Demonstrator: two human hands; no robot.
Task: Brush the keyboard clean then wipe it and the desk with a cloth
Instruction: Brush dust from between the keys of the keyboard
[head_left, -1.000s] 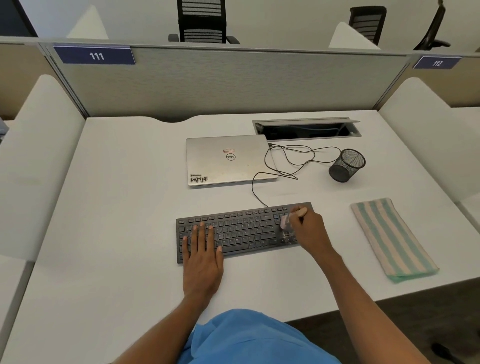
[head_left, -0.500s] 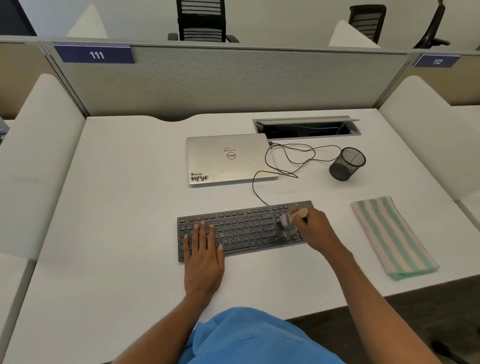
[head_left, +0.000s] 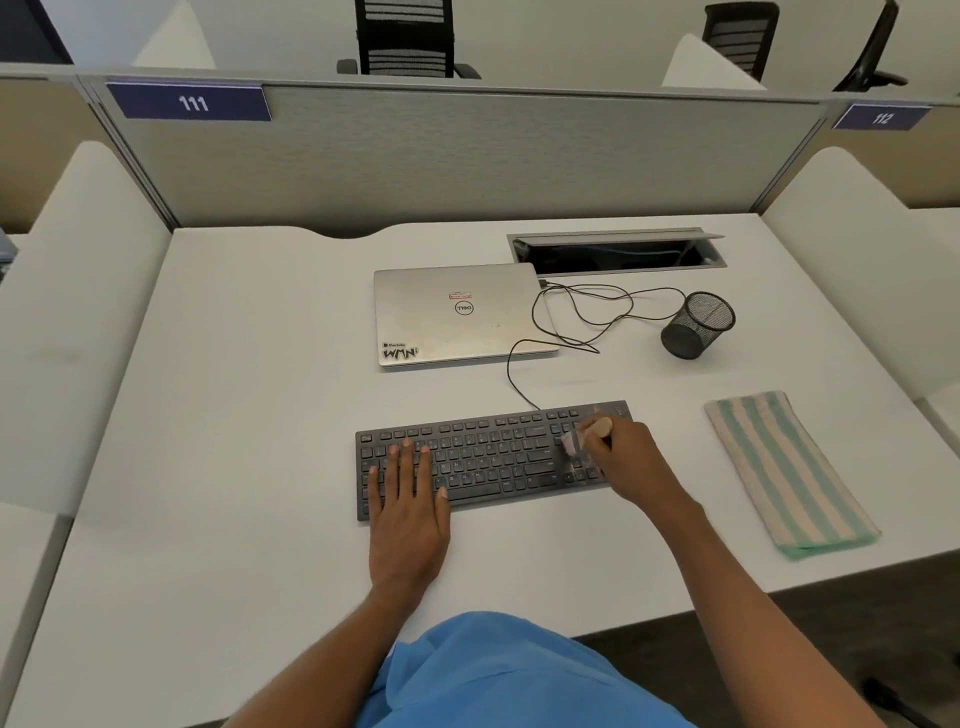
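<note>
The right hand (head_left: 631, 457) curls its fingers round a small brush (head_left: 597, 428) with a wooden handle. The brush hairs point down onto the keys at the right end of the black keyboard (head_left: 488, 452), and they look blurry. The left hand (head_left: 408, 512) lies flat, palm down, with straight fingers on the left part of the keyboard. It holds nothing. The keyboard sits on the white surface (head_left: 249, 415), in the middle and near the front edge. A folded cloth (head_left: 787, 470) with green and cream stripes lies well to the right of the keyboard, and nothing touches it. Behind the keyboard is a shut silver laptop (head_left: 457, 314). A thin black cable (head_left: 508, 364) runs from the back of the keyboard in loops to the laptop's right side. A black mesh pen cup (head_left: 698, 325) is just beside the loops. Behind the cup, a hatch (head_left: 615, 236) in the surface is open.
</note>
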